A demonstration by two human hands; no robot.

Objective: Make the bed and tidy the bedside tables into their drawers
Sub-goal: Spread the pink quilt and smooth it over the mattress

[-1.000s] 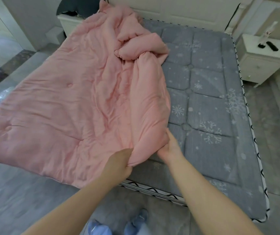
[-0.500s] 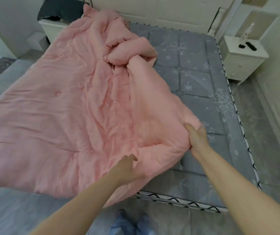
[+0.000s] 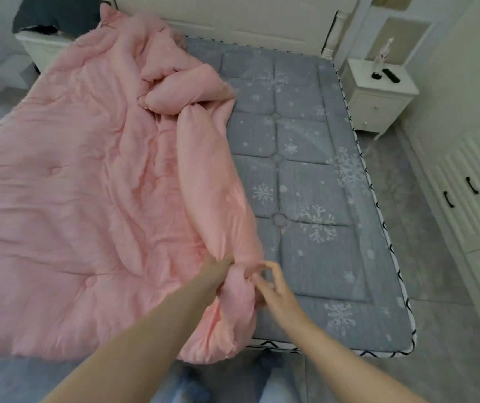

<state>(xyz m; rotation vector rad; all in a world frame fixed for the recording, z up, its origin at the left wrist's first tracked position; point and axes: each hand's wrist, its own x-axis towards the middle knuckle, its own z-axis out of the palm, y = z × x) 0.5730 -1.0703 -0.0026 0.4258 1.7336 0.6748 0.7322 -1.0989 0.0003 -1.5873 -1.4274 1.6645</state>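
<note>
At the foot of the bed (image 3: 305, 347): pink quilt (image 3: 73, 199), rolled fold running lengthwise toward the headboard, near end bunched in my closed left hand (image 3: 221, 267), right hand (image 3: 273, 289) half-open, fingertips pinching beside it, bare mattress rightward.

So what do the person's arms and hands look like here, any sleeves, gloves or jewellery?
Both forearms are bare all the way to the bottom edge of the picture, with no sleeve in sight. The left hand and right hand wear no gloves, and no watch, bracelet or ring shows, though the picture is somewhat blurred. Nothing is marked on either arm.
</note>
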